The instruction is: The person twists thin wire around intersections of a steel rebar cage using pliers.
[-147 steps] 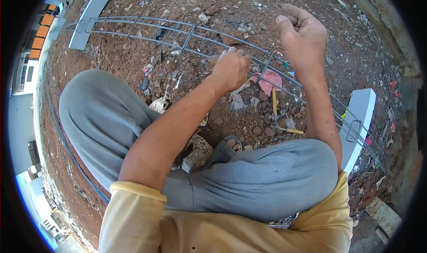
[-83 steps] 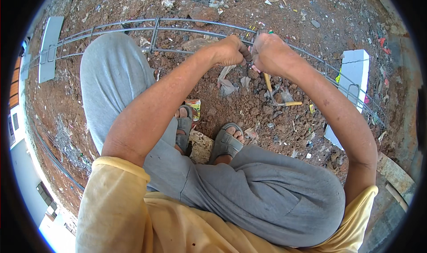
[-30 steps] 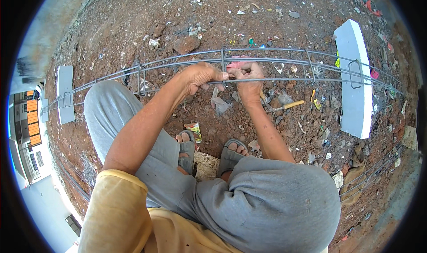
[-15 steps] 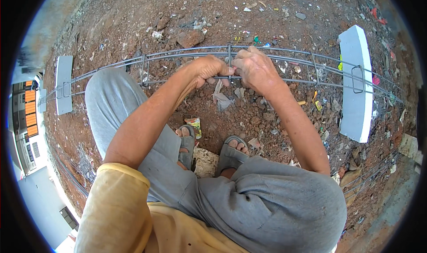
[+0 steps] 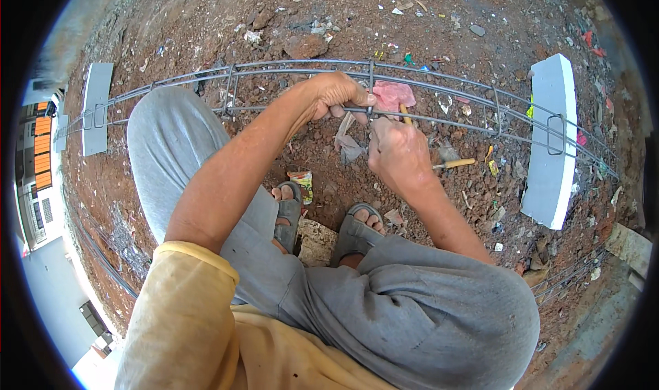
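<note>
A long cage of steel reinforcing bars (image 5: 302,70) with bent stirrups runs across in front of me. My left hand (image 5: 338,95) is closed around the near bar where an upright stirrup (image 5: 371,81) crosses it. Just below this joint, my right hand (image 5: 399,146) is closed, its back toward me and its fingertips hidden. A yellowish handle (image 5: 406,115) juts out beyond its knuckles; whether the hand holds it I cannot tell. Beside my right wrist lies a tool with a yellowish handle (image 5: 458,163) and a metal shaft. Behind the joint is pink plastic (image 5: 392,95).
Light-grey blocks stand under the cage at the left (image 5: 98,109) and right (image 5: 549,143). Reddish soil with litter and stones surrounds my sandalled feet (image 5: 360,232). More thin bars (image 5: 570,273) lie at the lower right. A building (image 5: 41,177) stands far left.
My right hand has come down toward me from the upper bars to below the near bar, uncovering the pink plastic and a yellowish handle. My left hand stays at the joint.
</note>
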{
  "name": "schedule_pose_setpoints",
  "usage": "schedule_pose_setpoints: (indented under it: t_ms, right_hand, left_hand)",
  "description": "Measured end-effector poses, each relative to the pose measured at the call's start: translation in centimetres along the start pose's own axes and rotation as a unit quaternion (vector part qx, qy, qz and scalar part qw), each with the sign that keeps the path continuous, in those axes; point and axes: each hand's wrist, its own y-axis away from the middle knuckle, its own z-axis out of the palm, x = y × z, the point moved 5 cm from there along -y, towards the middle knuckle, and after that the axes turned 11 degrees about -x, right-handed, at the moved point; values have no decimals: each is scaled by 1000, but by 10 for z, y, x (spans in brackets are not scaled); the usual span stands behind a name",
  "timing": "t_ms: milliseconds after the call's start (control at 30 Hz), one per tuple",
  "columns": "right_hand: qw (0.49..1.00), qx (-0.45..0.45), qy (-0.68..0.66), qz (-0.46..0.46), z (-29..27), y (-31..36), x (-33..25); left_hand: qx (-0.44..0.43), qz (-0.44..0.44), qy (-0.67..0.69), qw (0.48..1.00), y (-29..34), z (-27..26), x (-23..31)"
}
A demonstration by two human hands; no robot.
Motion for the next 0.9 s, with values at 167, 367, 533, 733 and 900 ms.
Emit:
schedule_pose_setpoints:
  t_ms: [167, 367, 533, 733, 900]
  right_hand:
    - [993, 104, -57, -12, 47, 18, 16]
    - [956, 212, -202, 16, 80, 4, 10]
    - [942, 260, -189, 96, 55, 4, 8]
    - [929, 249, -235, 138, 63, 0, 13]
    - [757, 165, -584, 243, 83, -7, 18]
  left_hand:
    - [13, 4, 21, 1000, 1, 3, 5]
    - [21, -26, -1, 999, -10, -15, -8]
    - [-19, -50, -27, 998, -5, -8, 1]
    - [7, -60, -52, 997, -3, -7, -4]
    - [7, -36, -52, 998, -6, -7, -3]
